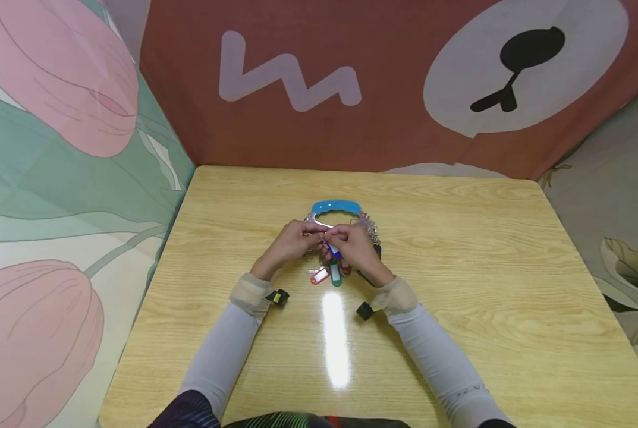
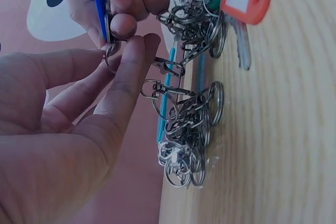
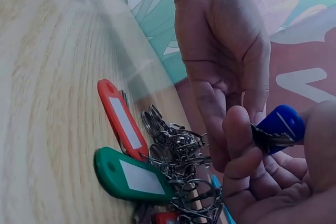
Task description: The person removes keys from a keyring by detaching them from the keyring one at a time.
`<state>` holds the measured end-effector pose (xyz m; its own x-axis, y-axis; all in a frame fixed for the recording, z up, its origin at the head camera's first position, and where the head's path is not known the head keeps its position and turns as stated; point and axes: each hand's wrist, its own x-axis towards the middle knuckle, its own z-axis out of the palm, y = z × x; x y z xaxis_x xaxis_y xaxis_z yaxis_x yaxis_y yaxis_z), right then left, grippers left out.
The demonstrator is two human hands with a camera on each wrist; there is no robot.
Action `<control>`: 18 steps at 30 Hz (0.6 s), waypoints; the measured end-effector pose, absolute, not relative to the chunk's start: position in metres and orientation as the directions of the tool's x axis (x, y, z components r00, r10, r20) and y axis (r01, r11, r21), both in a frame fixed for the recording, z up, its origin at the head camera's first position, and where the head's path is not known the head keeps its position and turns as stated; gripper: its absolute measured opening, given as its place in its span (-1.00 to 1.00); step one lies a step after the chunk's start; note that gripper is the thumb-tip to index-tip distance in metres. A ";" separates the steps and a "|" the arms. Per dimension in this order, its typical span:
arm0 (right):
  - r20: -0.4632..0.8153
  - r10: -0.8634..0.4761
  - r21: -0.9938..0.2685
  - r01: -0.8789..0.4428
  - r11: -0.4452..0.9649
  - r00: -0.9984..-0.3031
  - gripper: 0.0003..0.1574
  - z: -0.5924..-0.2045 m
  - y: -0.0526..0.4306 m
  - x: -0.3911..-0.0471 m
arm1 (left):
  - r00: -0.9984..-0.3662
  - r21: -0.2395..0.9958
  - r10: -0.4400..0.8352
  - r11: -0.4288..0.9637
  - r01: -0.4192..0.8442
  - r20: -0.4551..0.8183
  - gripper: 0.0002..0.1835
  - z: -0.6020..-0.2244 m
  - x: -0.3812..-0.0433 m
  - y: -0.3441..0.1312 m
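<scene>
As hands (image 1: 355, 246) pinch blue tag (image 3: 290, 118) and ring (image 2: 109, 60), metal clasps (image 2: 197, 121) crowd close

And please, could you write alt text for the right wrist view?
A person's right grip holds a blue tag and a key, close to the left grip. A red tag and a green tag lie beside metal rings on a wooden table.
</scene>
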<state>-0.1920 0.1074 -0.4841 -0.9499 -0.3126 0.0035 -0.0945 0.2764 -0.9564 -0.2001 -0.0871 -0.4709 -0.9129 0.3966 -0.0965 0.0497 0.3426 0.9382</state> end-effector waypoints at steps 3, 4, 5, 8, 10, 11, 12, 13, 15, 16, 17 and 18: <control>-0.046 -0.312 -0.975 -0.025 0.220 -0.949 -0.80 -0.484 0.107 -0.192 | -0.913 0.952 0.393 0.304 0.014 -0.112 -0.71 -0.473 -0.201 -0.087; -0.058 -0.312 -0.979 -0.007 0.204 -0.948 -0.78 -0.484 0.107 -0.192 | -0.913 0.954 0.391 0.299 0.007 -0.116 -0.71 -0.473 -0.201 -0.087; -0.064 -0.308 -0.980 0.002 0.198 -0.949 -0.78 -0.484 0.107 -0.192 | -0.914 0.955 0.388 0.295 0.001 -0.119 -0.71 -0.473 -0.201 -0.088; -0.071 -0.297 -0.983 0.016 0.184 -0.952 -0.76 -0.485 0.106 -0.193 | -0.917 0.958 0.379 0.286 -0.014 -0.127 -0.72 -0.474 -0.201 -0.088; -0.070 -0.284 -0.981 0.013 0.196 -0.956 -0.76 -0.486 0.106 -0.193 | -0.919 0.964 0.372 0.262 -0.031 -0.130 -0.72 -0.474 -0.202 -0.088; -0.068 -0.278 -0.980 0.012 0.198 -0.958 -0.77 -0.486 0.106 -0.194 | -0.919 0.970 0.370 0.238 -0.047 -0.136 -0.71 -0.474 -0.202 -0.088; -0.065 -0.274 -0.979 0.009 0.203 -0.959 -0.78 -0.486 0.106 -0.194 | -0.919 0.975 0.369 0.214 -0.063 -0.141 -0.71 -0.474 -0.202 -0.088; -0.064 -0.269 -0.979 0.008 0.206 -0.961 -0.78 -0.486 0.106 -0.194 | -0.918 0.978 0.368 0.191 -0.078 -0.145 -0.70 -0.474 -0.202 -0.087; -0.056 -0.260 -0.976 -0.002 0.217 -0.964 -0.80 -0.486 0.106 -0.194 | -0.920 0.983 0.361 0.151 -0.106 -0.155 -0.72 -0.474 -0.202 -0.087; -0.051 -0.258 -0.976 -0.007 0.219 -0.965 -0.80 -0.486 0.106 -0.194 | -0.921 0.984 0.356 0.134 -0.119 -0.160 -0.73 -0.474 -0.202 -0.087; -0.046 -0.256 -0.975 -0.012 0.221 -0.966 -0.81 -0.486 0.106 -0.194 | -0.923 0.984 0.348 0.122 -0.129 -0.164 -0.74 -0.474 -0.202 -0.086; -0.038 -0.254 -0.973 -0.022 0.230 -0.966 -0.81 -0.486 0.107 -0.193 | -0.927 0.984 0.337 0.119 -0.134 -0.167 -0.77 -0.475 -0.202 -0.086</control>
